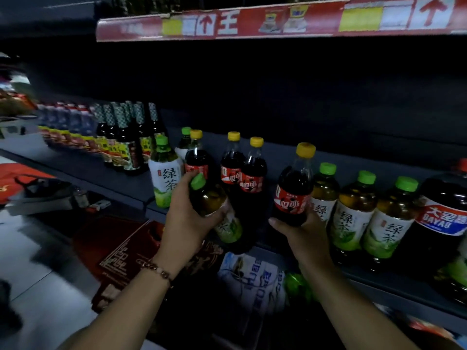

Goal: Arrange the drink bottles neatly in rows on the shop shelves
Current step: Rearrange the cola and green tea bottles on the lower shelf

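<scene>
4 colas, 6 green teas. Left hand (187, 218) grips tilted green tea bottle (214, 205); right hand (307, 236), 3 o'clock of it, grips cola bottle (294, 188).

Glossy clear plastic cola bottle (294, 188); matt grey shelf (121, 180).

Dim shop aisle — glossy pale tiled floor (38, 248), red price strip (278, 21) overhead.

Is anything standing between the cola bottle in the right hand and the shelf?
Nothing visible: the right hand holds the cola bottle at the shelf front, with bare shelf behind it.
</scene>
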